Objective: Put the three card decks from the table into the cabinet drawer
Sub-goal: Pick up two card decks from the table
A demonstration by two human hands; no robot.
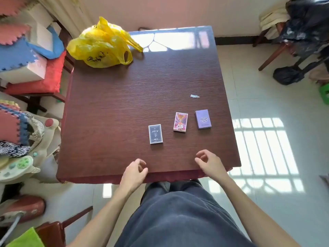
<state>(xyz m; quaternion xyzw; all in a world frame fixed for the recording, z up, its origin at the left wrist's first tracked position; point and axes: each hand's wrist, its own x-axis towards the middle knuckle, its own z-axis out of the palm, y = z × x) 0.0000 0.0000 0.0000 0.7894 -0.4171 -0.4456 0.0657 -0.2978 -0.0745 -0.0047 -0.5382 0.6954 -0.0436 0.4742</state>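
Three card decks lie flat on the dark wooden table (124,104), toward its near right part. A black deck (155,134) is the nearest, a pink and purple deck (180,121) lies to its right, and a plain purple deck (203,119) is furthest right. My left hand (135,172) hovers at the table's near edge, just below the black deck, fingers loosely curled and holding nothing. My right hand (208,163) rests over the near edge below the purple deck, fingers also curled and apart, empty. No cabinet or drawer is in view.
A yellow plastic bag (101,46) sits at the table's far left corner. A small scrap of paper (194,96) lies right of centre. Chairs piled with foam mats and cushions (30,68) crowd the left side. A chair with black bags (302,32) stands at the far right on the tiled floor.
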